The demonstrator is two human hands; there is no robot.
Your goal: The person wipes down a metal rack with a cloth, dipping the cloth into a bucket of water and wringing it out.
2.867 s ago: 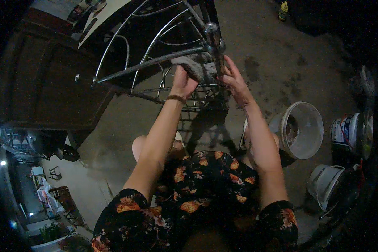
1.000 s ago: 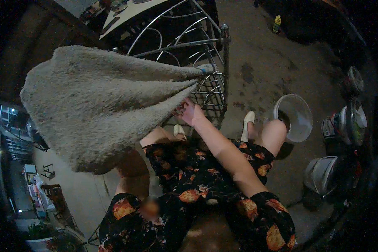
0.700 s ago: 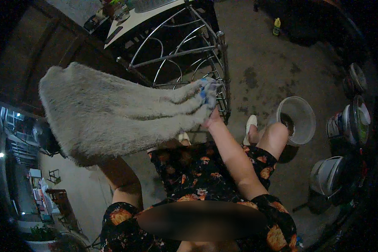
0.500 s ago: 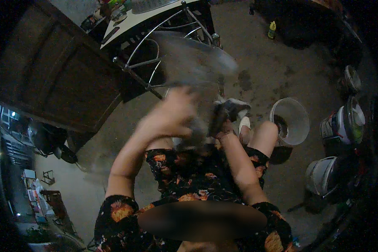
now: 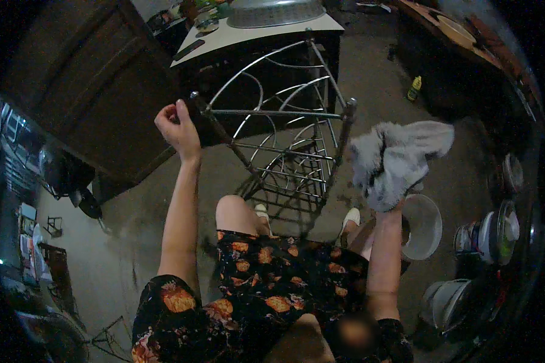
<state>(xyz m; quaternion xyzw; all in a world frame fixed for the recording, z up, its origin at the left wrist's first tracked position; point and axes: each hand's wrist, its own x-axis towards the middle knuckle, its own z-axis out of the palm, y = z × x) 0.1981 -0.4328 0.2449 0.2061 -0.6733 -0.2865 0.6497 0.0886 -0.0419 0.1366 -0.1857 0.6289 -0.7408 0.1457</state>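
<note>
A tall metal rack frame (image 5: 272, 113) with curved silver bars and several tiers stands in front of my knees. My left hand (image 5: 178, 130) is raised beside its upper left post, fingers curled in toward the thumb, and nothing shows in them. I cannot tell whether the thumb touches the post. On the right, a fuzzy grey-white cloth (image 5: 406, 151) is gripped in my right hand (image 5: 392, 206). It covers most of that hand, and its folds hang right of the rack's right post. The fingers inside the cloth are hidden.
A whitish bucket (image 5: 427, 233) stands beside my right leg, with more buckets (image 5: 445, 302) farther right. Behind the rack is a light-topped table (image 5: 257, 36) bearing a large silver basin (image 5: 275, 15). A yellow bottle (image 5: 414, 88) stands on the floor; a dark wooden door (image 5: 72, 91) is left.
The blurred pale sheet-like thing in front of the rack is out of view. My left hand has moved up and left, while my right hand has gone up and right with the cloth.
</note>
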